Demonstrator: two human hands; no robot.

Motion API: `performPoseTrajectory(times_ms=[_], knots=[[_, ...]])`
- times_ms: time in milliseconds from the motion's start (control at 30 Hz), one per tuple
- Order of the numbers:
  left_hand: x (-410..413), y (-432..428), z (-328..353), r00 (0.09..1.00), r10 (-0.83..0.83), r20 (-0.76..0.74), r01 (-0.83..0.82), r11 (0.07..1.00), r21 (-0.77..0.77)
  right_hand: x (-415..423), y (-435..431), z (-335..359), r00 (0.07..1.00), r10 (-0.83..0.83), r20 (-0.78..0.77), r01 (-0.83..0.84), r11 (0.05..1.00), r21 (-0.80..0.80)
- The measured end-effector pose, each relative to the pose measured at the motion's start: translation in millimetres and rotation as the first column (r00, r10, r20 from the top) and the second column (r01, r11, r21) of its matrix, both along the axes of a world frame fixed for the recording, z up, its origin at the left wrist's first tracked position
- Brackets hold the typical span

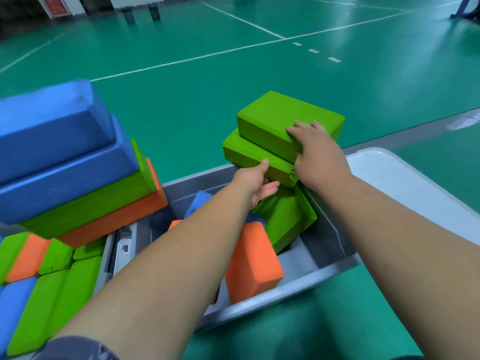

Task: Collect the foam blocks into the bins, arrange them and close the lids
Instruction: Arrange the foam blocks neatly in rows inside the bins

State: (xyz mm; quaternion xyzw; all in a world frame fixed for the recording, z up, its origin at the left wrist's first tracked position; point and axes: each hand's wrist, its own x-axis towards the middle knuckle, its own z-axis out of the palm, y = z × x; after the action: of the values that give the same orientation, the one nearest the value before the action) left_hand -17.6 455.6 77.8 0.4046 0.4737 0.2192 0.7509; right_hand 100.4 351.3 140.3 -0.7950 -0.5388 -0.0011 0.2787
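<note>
Finding no readable text, label, brand or number anywhere. Carrying faint marks only on a white-framed red sign (55,6) standing at the far top left, and blurring too much there for making out a single letter or digit.

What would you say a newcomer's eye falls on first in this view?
Most likely the two hands at centre: the right hand grips the upper green block and the left hand holds the lower green block beneath it, above the far rim of the grey bin. Next, the tall stack of blue, green and orange blocks looming at the left, over a layer of packed blocks.
</note>
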Motion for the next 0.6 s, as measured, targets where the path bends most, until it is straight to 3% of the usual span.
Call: performPoseTrajectory(times_ms=[133, 333, 433, 500, 600], knots=[[5.9, -1.7, -2.4, 1.0, 0.025, -0.019, -0.024, 0.999, 0.033, 2.3, 1.5, -1.6, 1.0, 0.009, 0.019, -0.009, 1.0, -0.001], [7.6, -4.3, -12.3, 0.986, 0.087, 0.145, -0.094, 0.995, 0.04, -5.2, 5.8, -0.7, 1.0, 0.023, -0.006, -0.022, 1.0, 0.012], [5.2, -8.6, -7.7, 0.987, 0.047, 0.152, -0.052, 0.998, 0.028, -10.6, 6.8, 4.3, 1.0, -0.014, -0.018, 0.014, 1.0, 0.002], [-0.2, -9.7, -4.5, 0.995, -0.026, 0.092, 0.02, 0.998, 0.063, -15.3, 6.7, 9.2, 0.995, -0.091, 0.028, 0.091, 0.996, 0.003], [-18.2, -12.6, 4.3, 0.984, -0.122, -0.131, 0.148, 0.966, 0.214, -24.1, 11.1, 15.1, 0.987, -0.123, 0.099, 0.125, 0.992, -0.011]])
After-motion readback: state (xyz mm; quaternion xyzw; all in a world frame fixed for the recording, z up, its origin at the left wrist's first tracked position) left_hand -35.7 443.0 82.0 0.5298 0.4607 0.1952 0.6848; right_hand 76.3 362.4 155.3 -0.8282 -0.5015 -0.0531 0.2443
